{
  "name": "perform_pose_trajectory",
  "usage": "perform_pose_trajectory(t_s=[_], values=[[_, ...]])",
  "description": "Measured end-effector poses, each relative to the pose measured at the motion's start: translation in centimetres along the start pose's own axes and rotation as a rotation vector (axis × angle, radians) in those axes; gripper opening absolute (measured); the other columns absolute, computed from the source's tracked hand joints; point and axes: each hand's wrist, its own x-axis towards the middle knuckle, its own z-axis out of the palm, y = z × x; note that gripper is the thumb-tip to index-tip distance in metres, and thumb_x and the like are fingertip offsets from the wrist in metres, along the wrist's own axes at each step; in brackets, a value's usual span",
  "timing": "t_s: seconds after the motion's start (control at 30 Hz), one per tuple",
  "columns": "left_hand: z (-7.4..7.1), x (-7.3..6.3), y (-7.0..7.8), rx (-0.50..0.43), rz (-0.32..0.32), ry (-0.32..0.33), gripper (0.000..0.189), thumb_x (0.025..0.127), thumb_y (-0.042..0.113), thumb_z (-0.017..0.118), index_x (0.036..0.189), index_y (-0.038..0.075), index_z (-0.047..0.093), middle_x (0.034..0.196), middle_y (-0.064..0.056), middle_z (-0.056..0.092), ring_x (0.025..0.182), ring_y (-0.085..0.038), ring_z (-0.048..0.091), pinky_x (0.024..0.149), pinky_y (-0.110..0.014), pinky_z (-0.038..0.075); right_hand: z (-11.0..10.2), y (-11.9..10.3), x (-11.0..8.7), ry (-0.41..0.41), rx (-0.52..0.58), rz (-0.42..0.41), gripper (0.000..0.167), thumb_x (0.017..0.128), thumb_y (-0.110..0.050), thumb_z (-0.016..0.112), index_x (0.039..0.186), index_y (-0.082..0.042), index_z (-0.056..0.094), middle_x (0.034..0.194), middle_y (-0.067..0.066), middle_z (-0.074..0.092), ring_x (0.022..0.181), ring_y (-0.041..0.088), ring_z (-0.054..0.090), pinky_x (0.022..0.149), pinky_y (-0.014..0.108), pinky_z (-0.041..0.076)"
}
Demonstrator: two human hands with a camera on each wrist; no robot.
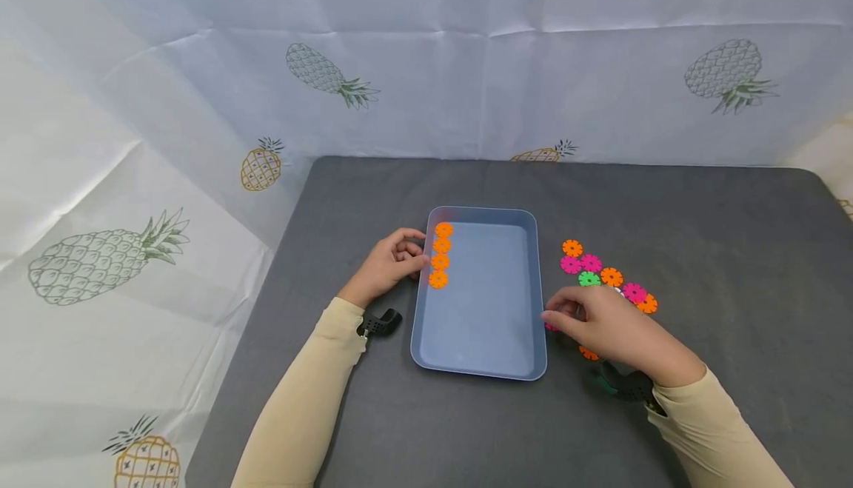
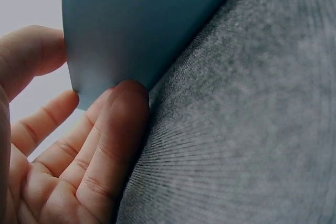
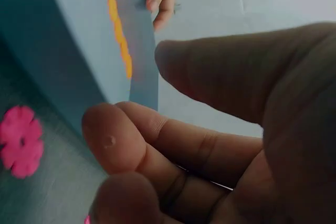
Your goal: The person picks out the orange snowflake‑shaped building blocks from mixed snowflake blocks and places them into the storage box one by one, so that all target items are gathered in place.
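A blue-grey rectangular tray (image 1: 480, 325) lies on the table. Along its left inner side runs a column of several orange notched plastic discs (image 1: 440, 261). My left hand (image 1: 389, 266) holds the tray's left wall; in the left wrist view its fingers (image 2: 123, 124) rest against the outer wall, with the thumb at the rim. Beside the tray's right wall is my right hand (image 1: 600, 325), loosely curled. In the right wrist view a gap separates thumb and fingers, with nothing in it. A pink disc (image 3: 22, 141) lies near it on the table.
Right of the tray, loose notched discs lie on the grey table (image 1: 733, 266): orange (image 1: 571, 249), pink (image 1: 634, 293) and green (image 1: 589, 278). The right hand partly covers the group. A pale cloth (image 1: 426, 88) printed with pineapples hangs behind the table and to its left.
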Motion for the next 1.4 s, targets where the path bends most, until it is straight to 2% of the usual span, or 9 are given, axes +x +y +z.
perform_pose_trajectory(t_s=[0.3,0.53,0.7,0.93,1.03,1.27,1.4], values=[[-0.1,0.2,0.2,0.011,-0.004,0.002,0.045,0.1,0.005,0.07,0.14,-0.005,0.053,0.103,-0.018,0.069,0.076,-0.017,0.064,0.075,-0.027,0.057,-0.3,2.4,-1.6,0.018,-0.018,0.026,0.019,0.094,-0.026,0.082,0.101,-0.01,0.075,0.076,-0.008,0.058,0.061,0.007,0.05,0.058,0.025,0.045],[-0.1,0.2,0.2,0.018,0.006,0.001,0.044,0.1,0.004,0.069,0.14,-0.004,0.054,0.102,-0.016,0.07,0.075,-0.016,0.064,0.074,-0.027,0.057,-0.2,4.0,-2.4,-0.016,-0.059,0.096,0.03,0.089,-0.027,0.086,0.106,-0.005,0.075,0.083,-0.006,0.059,0.062,0.01,0.049,0.058,0.026,0.045],[0.0,0.3,0.2,0.023,0.009,-0.006,0.043,0.099,0.004,0.069,0.139,-0.004,0.054,0.102,-0.015,0.071,0.074,-0.015,0.065,0.075,-0.028,0.058,0.1,5.2,-3.1,-0.003,-0.091,0.07,0.03,0.086,-0.026,0.088,0.104,-0.005,0.075,0.085,-0.007,0.061,0.062,0.006,0.048,0.06,0.026,0.046],[0.0,0.1,-0.2,0.013,0.004,0.009,0.043,0.099,0.004,0.069,0.139,-0.004,0.054,0.102,-0.013,0.07,0.074,-0.016,0.065,0.074,-0.028,0.057,0.6,6.2,-3.6,0.005,-0.127,0.07,0.025,0.084,-0.021,0.089,0.098,-0.01,0.072,0.083,-0.007,0.061,0.071,0.005,0.052,0.062,0.027,0.046],[-0.1,0.1,-0.3,0.013,0.005,0.016,0.043,0.1,0.004,0.069,0.139,-0.004,0.054,0.101,-0.014,0.07,0.074,-0.017,0.065,0.074,-0.028,0.057,0.8,6.3,-3.7,0.016,-0.125,0.057,0.025,0.083,-0.02,0.089,0.096,-0.012,0.07,0.081,-0.007,0.059,0.07,0.004,0.05,0.061,0.027,0.045],[0.1,0.1,-0.3,-0.002,0.012,0.017,0.043,0.1,0.003,0.069,0.139,-0.006,0.054,0.101,-0.015,0.07,0.074,-0.016,0.064,0.074,-0.027,0.057,1.2,6.3,-3.9,0.038,-0.123,0.034,0.024,0.084,-0.016,0.088,0.103,-0.012,0.075,0.084,-0.007,0.057,0.064,0.004,0.043,0.059,0.026,0.041],[0.2,0.2,-0.5,-0.006,0.014,0.012,0.044,0.1,0.002,0.068,0.139,-0.007,0.053,0.101,-0.015,0.07,0.074,-0.015,0.065,0.074,-0.027,0.057,1.3,6.2,-4.0,0.049,-0.142,0.027,0.024,0.082,-0.016,0.09,0.098,-0.012,0.073,0.084,-0.007,0.058,0.069,0.005,0.047,0.061,0.027,0.043]])
